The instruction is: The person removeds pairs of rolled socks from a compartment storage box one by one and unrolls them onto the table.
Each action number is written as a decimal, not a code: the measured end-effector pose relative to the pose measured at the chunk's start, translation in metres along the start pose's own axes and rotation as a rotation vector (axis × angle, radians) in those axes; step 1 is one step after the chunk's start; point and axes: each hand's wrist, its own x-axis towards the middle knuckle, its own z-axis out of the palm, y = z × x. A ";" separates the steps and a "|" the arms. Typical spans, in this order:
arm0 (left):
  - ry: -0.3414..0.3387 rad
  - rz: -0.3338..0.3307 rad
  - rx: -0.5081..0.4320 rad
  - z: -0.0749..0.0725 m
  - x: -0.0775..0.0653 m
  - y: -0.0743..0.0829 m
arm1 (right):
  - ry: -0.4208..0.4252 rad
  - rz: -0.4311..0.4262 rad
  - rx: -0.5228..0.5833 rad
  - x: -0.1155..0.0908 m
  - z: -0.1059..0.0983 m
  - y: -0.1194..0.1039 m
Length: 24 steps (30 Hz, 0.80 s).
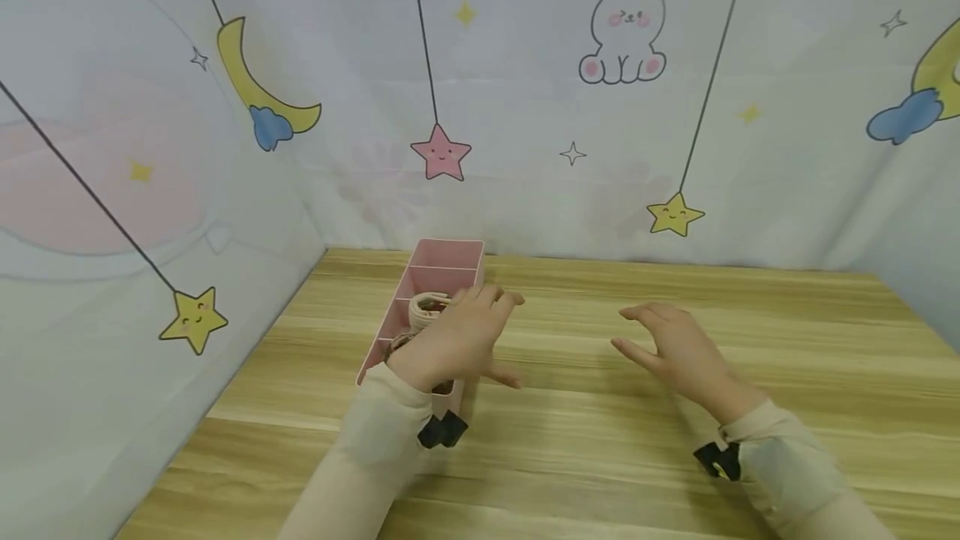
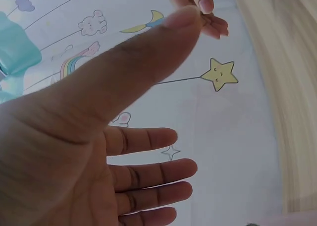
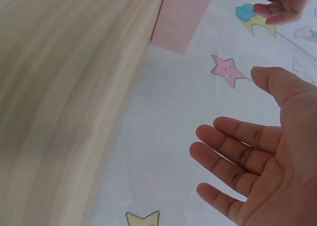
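In the head view my left hand [image 1: 461, 336] hovers over the right side of a pink divided box [image 1: 446, 254], fingers spread and holding nothing. Part of the box is hidden behind that hand and wrist. Inside it lie a rolled cream-coloured strap or belt [image 1: 422, 311] and, nearer me, a brownish coiled thing [image 1: 397, 344], mostly covered. My right hand [image 1: 678, 352] hangs above the table to the right, thumb apart from loosely bent fingers, with nothing in it. Both wrist views show bare palms, the left hand [image 2: 143, 156] and the right hand [image 3: 257, 156].
The wood-grain table [image 1: 600, 457] reaches back to a pale cloth wall [image 1: 525, 207] printed with stars, moons and a rabbit. Another cloth wall [image 1: 97, 340] runs along the left edge. The pink box stands at the table's left, its far end near the back wall.
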 end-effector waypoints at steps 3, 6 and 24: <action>0.003 -0.038 -0.032 -0.007 -0.007 -0.009 | 0.011 -0.018 0.031 0.006 0.003 -0.008; 0.025 -0.064 -0.030 -0.010 -0.014 -0.018 | 0.016 -0.036 0.053 0.012 0.007 -0.015; -0.040 -0.152 -0.046 -0.010 -0.060 -0.074 | 0.036 -0.169 0.152 0.039 0.021 -0.063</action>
